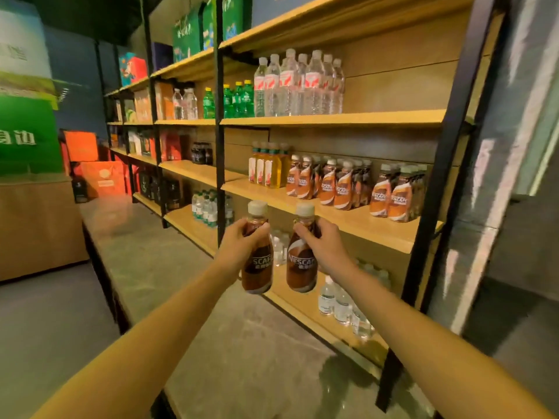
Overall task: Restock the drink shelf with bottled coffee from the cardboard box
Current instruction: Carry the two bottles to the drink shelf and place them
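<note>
Partway, I judge: brown-labelled plastic coffee bottles (343, 187) stand on the wooden drink shelf (363, 226) at two o'clock, with gaps. Left grip (239, 244) clasps a white-capped brown bottle (257, 269), right grip (326, 246) its twin (302, 269), both unshelved, at seven o'clock from them.

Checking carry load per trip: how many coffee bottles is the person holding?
2. The left bottle is gripped near its neck by the left hand; the right bottle by the right hand, side by side. Not counted: shelved bottles on the shelf, some possibly hidden.
</note>
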A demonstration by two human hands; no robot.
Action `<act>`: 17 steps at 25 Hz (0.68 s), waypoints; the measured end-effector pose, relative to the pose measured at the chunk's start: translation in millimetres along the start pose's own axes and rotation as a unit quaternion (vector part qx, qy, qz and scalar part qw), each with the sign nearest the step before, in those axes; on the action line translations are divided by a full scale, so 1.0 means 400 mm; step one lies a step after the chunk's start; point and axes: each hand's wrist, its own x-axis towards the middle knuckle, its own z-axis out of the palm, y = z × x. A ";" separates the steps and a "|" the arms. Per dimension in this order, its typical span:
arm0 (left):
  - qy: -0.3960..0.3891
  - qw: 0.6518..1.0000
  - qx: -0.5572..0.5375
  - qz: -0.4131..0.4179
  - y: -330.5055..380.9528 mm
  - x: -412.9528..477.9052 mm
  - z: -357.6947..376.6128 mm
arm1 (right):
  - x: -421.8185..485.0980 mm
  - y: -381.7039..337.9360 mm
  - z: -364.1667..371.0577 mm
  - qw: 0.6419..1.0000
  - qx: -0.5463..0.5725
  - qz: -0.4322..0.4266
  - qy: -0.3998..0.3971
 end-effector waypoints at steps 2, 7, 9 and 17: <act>-0.059 0.998 -0.011 0.018 -0.028 0.121 0.054 | 0.086 0.049 -0.034 0.998 -0.032 0.008 0.056; -0.232 0.971 -0.017 0.063 -0.059 0.429 0.172 | 0.270 0.111 -0.103 0.979 -0.085 0.029 0.185; -0.275 0.958 -0.036 0.077 -0.048 0.516 0.222 | 0.314 0.115 -0.135 0.968 -0.101 0.034 0.228; -0.394 0.911 -0.106 0.065 -0.071 0.708 0.457 | 0.384 0.158 -0.289 0.922 -0.143 0.069 0.353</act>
